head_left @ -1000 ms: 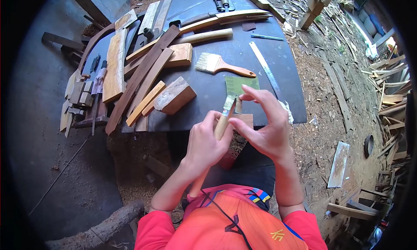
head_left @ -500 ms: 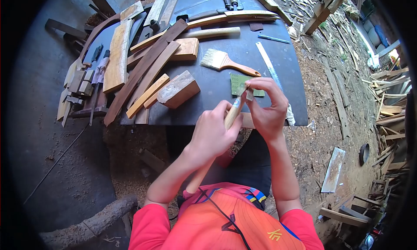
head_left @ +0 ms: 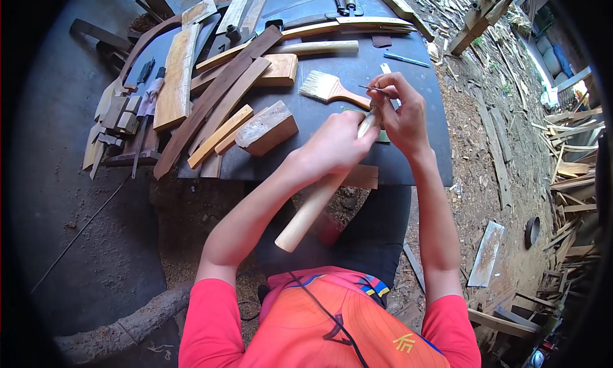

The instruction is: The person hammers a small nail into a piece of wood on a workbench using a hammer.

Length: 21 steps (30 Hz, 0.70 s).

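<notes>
A pale round wooden stick [head_left: 311, 211] slants from above my lap up to the table edge. My left hand [head_left: 337, 141] is wrapped round its upper part. At its top end my right hand [head_left: 400, 109] pinches a small thin dark piece [head_left: 370, 88]; what exactly it is, I cannot make out. Just left of my fingers lies a paintbrush [head_left: 332, 89] with pale bristles and an orange handle. Green sandpaper [head_left: 383, 137] is mostly hidden under my hands. A metal ruler [head_left: 385, 68] shows only in part behind my right hand.
The dark table [head_left: 415, 160] carries a wood block [head_left: 267, 128], long dark strips [head_left: 223, 99], a pale plank [head_left: 174, 80] and a blue pen-like item [head_left: 407, 60]. Tools lie at the left. A thick log [head_left: 128, 326] is at the lower left, and scrap wood [head_left: 578, 170] at the right.
Both hands have moved up and away from my body with the stick, whose lower end now shows clear of my shirt. The thin dark piece now points left from my right fingertips.
</notes>
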### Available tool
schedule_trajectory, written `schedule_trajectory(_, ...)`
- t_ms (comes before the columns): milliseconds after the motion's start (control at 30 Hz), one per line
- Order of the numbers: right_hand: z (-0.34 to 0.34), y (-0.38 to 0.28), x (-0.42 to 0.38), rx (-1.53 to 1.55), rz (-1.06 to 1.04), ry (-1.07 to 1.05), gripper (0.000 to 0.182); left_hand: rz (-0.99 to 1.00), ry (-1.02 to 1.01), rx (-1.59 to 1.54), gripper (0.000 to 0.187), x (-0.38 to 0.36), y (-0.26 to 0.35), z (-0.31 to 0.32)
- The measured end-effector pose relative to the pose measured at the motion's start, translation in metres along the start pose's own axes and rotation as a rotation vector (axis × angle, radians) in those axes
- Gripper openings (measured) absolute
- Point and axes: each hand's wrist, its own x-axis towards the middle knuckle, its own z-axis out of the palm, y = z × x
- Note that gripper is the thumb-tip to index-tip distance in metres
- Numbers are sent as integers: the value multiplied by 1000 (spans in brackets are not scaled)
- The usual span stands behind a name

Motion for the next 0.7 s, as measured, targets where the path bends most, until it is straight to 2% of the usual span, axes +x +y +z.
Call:
schedule_trajectory(67, -4, -1, 2, -135, -19, -77, 10, -30, -107, -62, 47, 1, 7, -7)
schedule_trajectory(200, -11, -4, 10, -276, -35, -157, 12, -121, -134, -176, 45, 2, 3, -4)
schedule_trajectory(300, -11, 7, 15, -269, -166, -163, 19, -110, -148, -262, 45, 13, -10, -2)
schedule_trajectory(400, -15, 11, 18, -106, -132, -200, 34, -107, -166, -392, 45, 17, -24, -4)
schedule_trajectory(500, -17, -5, 15, -6, -20, -147, 51, -88, -136, -553, 45, 20, -32, -3)
schedule_trajectory(633, -31, -16, 8, -217, -55, -79, 55, -1, -166, -867, 44, 24, -40, -6)
schedule_trajectory(700, -39, -24, 0, -217, 21, -15, 54, 53, -141, -1008, 46, 26, -41, -5)
